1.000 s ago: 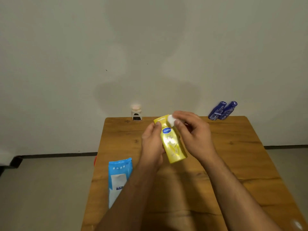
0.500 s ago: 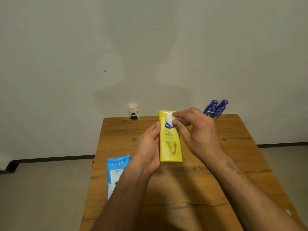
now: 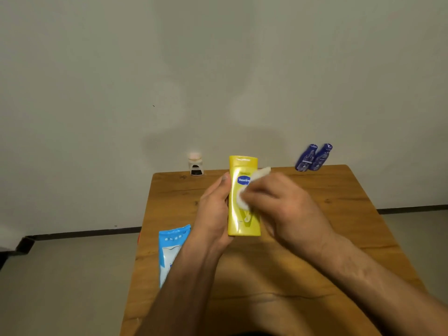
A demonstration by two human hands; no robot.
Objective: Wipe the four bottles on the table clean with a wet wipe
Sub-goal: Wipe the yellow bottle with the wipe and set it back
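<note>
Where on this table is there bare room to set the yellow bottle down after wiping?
Bare wood lies on the right of the table, between the right hand and the edge, nearer than the two blue bottles. The left front is crowded: the wipe pack lies beside the left forearm.

Straightened the yellow bottle [image 3: 236, 214] from a slant to upright in the left hand [image 3: 213, 214]; slid the wet wipe [image 3: 242, 202] under the right hand [image 3: 283, 209] from the cap end down to mid-front.
</note>
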